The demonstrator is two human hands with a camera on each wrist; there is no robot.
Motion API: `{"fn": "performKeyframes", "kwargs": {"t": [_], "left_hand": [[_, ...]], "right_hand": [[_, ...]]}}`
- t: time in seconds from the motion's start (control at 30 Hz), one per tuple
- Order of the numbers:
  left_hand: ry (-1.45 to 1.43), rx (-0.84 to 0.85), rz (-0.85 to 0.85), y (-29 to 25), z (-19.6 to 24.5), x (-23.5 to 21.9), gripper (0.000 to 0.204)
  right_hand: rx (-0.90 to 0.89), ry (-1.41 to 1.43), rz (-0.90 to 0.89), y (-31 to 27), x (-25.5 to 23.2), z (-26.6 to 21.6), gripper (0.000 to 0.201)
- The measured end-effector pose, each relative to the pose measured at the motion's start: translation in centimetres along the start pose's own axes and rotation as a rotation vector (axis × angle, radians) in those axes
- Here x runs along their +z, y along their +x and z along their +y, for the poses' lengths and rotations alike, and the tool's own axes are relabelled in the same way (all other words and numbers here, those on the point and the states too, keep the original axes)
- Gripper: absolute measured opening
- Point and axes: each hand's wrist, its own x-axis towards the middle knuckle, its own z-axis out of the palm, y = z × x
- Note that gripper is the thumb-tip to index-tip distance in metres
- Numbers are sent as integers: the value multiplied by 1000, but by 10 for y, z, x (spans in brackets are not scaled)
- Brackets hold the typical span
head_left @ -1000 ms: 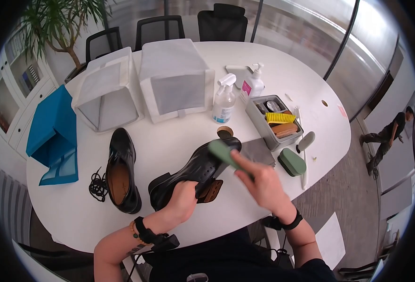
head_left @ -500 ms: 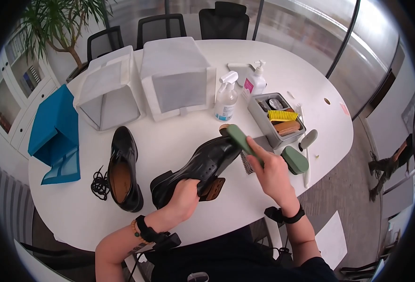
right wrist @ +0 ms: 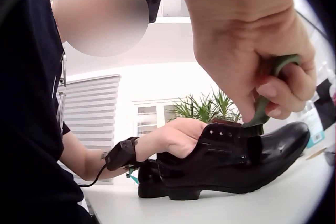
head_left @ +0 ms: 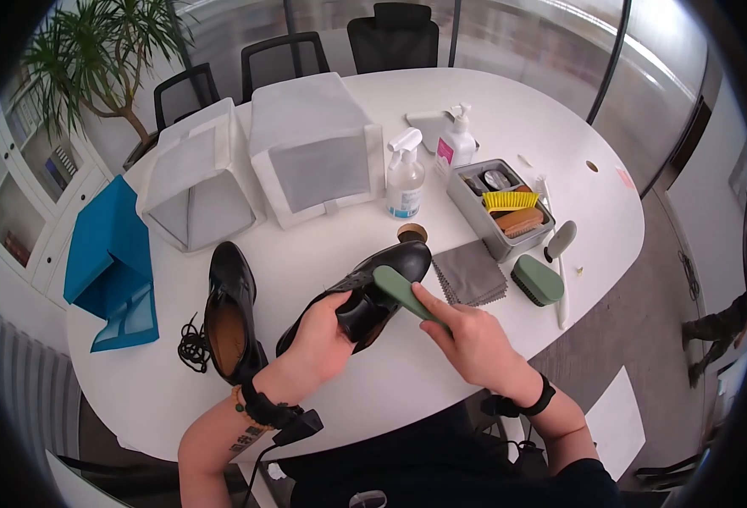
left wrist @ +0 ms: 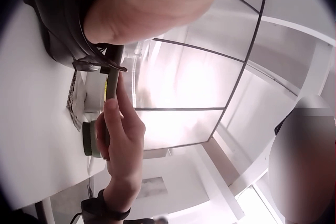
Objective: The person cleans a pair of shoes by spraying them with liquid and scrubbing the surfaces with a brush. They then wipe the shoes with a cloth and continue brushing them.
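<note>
My left hand (head_left: 321,340) grips a black leather dress shoe (head_left: 403,257) at its opening, by the raised tongue. In the right wrist view the shoe stands sole down on the table. My right hand (head_left: 479,345) holds a green-handled brush (head_left: 409,295) with the index finger along its back. Its dark bristles (right wrist: 253,130) meet the upper just in front of the eyelets (right wrist: 223,132). A second black shoe (head_left: 232,275) stands left of my left hand, with a coil of black laces (head_left: 193,345) beside it.
A grey cloth (head_left: 468,273) lies right of the toe, near another green brush (head_left: 538,281). Behind stand a grey box (head_left: 502,247) of brushes and tins, a spray bottle (head_left: 405,186) and a pump bottle (head_left: 456,146). Pale fabric boxes (head_left: 314,110) and a blue box (head_left: 107,237) stand at left.
My left hand has turned the shoe from leaning on its side to sole down and shifted its hold toward the tongue. The brush has moved from the toe back toward the eyelets.
</note>
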Motion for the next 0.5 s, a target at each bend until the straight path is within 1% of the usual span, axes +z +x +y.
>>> {"fn": "performKeyframes", "kwargs": {"t": [0.03,0.1,0.13,0.2,0.23,0.33,0.37,0.47,0.5], "left_hand": [[16,-6,0,4,1,-4,37],[13,-17,12,4,6,-5,37],[4,-22,14,4,8,-5,38],[21,-24,17,5,12,-4,38],[26,-26,20,5,13,-4,38],[57,-31,24,0,15,1,38],[64,-35,27,1,15,0,38],[74,-37,2,4,14,-5,39],[70,-40,-5,5,14,-7,39]], "right_hand": [[4,9,4,3,1,6,55],[78,-87,116,9,1,24,55],[85,-78,121,7,4,24,55],[-2,-88,84,2,10,23,54],[-6,-20,1,-1,9,11,55],[6,-78,-10,3,6,9,55],[-8,-98,62,8,12,25,55],[52,-161,75,13,10,35,55],[-29,-104,43,9,13,32,54]]}}
